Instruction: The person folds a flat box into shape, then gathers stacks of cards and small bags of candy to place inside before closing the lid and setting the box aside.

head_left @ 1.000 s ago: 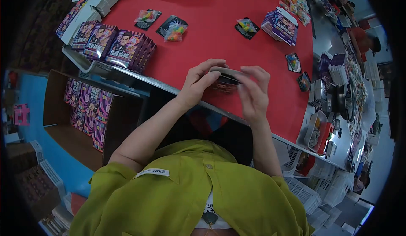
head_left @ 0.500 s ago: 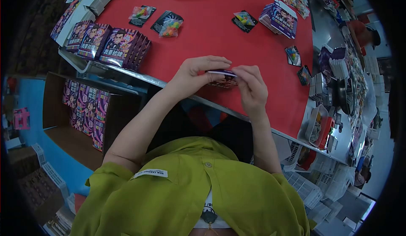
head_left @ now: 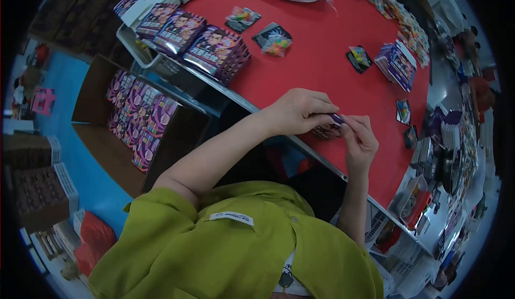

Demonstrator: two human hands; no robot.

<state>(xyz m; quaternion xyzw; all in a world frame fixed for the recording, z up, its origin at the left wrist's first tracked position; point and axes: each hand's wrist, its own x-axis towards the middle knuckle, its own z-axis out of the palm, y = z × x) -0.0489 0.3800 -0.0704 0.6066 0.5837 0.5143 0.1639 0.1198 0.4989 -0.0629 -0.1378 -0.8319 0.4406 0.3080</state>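
My left hand (head_left: 304, 110) and my right hand (head_left: 360, 139) meet over a small printed purple box (head_left: 326, 133) near the front edge of the red table. Fingers of both hands are closed on its top edge, where a purple strip shows between them. My fingers hide much of the box. Beyond them lie a black card with a clear bag of colourful pieces (head_left: 358, 58) and a stack of flat printed purple cartons (head_left: 397, 67).
Stacked printed boxes (head_left: 217, 52) stand at the table's left edge. More bagged pieces (head_left: 276, 44) lie on the red tabletop (head_left: 316, 36). An open cardboard carton (head_left: 99, 151) of printed boxes is below left. A white tub (head_left: 412, 200) stands at right.
The camera view has turned, so the table and hands appear farther right and lower. Both hands stay on the box, and the pale edge at its top shows less now.
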